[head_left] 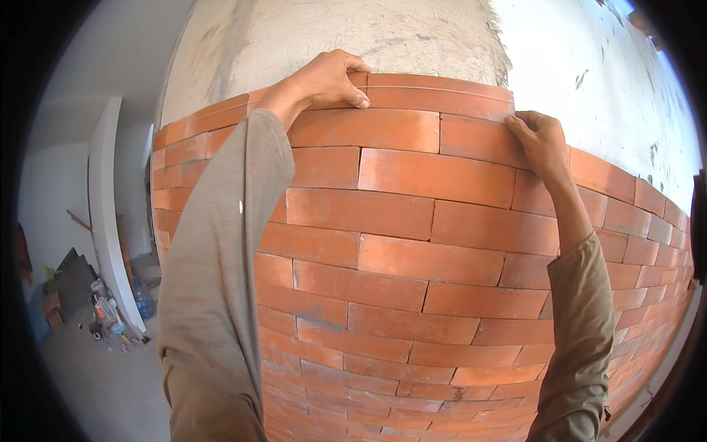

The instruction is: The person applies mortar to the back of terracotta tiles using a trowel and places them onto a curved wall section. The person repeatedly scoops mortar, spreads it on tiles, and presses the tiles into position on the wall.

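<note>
A terracotta brick tile (440, 93) lies in the top row of the brick-clad wall (395, 221), with a thin pale line running across it. My left hand (324, 83) grips at that tile's left end, by the joint with its neighbour, fingers at the upper edge and thumb lower on the face. At the tile's right end, my right hand (540, 144) holds the edge between bent fingers and thumb. Both forearms, in olive-grey sleeves, reach up from the lower edge.
Rough plaster (331, 29) and a whiter wall section (582, 74) rise above the bricks. At left, a white pillar (103, 184) opens onto a room with dark boards (74, 283), a blue water jug (143, 298) and assorted items on the grey floor (96, 383).
</note>
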`<action>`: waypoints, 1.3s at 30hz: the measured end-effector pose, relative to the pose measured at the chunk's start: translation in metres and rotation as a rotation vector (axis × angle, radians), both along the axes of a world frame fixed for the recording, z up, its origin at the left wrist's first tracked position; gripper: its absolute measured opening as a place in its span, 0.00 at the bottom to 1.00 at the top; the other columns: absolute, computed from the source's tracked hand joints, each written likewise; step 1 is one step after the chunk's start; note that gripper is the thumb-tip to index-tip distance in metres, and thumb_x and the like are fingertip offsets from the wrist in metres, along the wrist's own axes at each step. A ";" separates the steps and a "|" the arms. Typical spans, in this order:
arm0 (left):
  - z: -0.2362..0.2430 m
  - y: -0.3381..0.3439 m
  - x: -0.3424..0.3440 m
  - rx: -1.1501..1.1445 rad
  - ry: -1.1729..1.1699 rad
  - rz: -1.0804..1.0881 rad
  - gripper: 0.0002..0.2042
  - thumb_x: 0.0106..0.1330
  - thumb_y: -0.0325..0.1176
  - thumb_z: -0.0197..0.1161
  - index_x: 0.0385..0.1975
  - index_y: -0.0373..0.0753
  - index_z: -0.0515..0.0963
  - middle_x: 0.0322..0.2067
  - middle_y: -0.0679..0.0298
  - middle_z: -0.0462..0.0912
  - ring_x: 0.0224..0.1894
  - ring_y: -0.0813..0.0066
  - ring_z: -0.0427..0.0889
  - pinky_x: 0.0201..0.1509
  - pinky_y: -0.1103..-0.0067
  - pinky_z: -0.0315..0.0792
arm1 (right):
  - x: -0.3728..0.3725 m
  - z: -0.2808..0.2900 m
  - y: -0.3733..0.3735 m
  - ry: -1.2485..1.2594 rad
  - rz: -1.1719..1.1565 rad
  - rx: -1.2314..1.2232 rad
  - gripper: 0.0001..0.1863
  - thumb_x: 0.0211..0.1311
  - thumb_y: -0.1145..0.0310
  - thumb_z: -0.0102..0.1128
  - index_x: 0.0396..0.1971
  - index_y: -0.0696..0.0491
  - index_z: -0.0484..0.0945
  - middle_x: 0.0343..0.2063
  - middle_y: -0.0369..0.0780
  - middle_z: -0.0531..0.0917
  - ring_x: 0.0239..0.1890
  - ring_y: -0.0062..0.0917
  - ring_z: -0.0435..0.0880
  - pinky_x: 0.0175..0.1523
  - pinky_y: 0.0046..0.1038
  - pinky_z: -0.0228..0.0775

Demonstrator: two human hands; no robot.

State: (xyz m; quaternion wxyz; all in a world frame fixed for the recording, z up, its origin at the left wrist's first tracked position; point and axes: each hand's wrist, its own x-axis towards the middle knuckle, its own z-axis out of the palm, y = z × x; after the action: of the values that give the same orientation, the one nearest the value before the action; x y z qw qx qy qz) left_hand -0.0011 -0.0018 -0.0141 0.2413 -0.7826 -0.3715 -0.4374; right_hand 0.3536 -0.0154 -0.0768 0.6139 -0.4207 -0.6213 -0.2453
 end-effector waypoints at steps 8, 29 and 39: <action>-0.040 0.011 -0.001 0.473 -0.078 0.174 0.31 0.55 0.40 0.72 0.57 0.29 0.72 0.54 0.48 0.76 0.59 0.54 0.71 0.65 0.64 0.64 | -0.004 -0.002 -0.005 0.028 0.007 -0.045 0.23 0.60 0.50 0.59 0.46 0.53 0.84 0.39 0.44 0.87 0.40 0.32 0.85 0.48 0.31 0.74; -0.123 0.047 0.020 0.799 0.021 0.198 0.26 0.65 0.40 0.59 0.60 0.32 0.69 0.54 0.51 0.70 0.60 0.51 0.66 0.64 0.52 0.58 | -0.023 0.033 -0.016 -0.172 0.046 0.419 0.11 0.62 0.66 0.58 0.37 0.59 0.79 0.37 0.43 0.84 0.41 0.31 0.82 0.45 0.33 0.74; -0.123 0.045 0.019 0.796 0.047 0.247 0.25 0.67 0.40 0.57 0.61 0.33 0.68 0.55 0.51 0.70 0.61 0.50 0.65 0.65 0.52 0.58 | -0.044 0.114 -0.013 -0.549 -0.138 -0.103 0.16 0.64 0.61 0.59 0.43 0.59 0.82 0.39 0.47 0.86 0.44 0.33 0.83 0.51 0.34 0.73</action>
State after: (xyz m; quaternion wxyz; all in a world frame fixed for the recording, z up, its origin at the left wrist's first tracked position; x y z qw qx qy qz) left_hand 0.0183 0.0435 -0.1372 0.5842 -0.5875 -0.2588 -0.4965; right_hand 0.3098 -0.0287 0.0374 0.3824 -0.4103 -0.7458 -0.3594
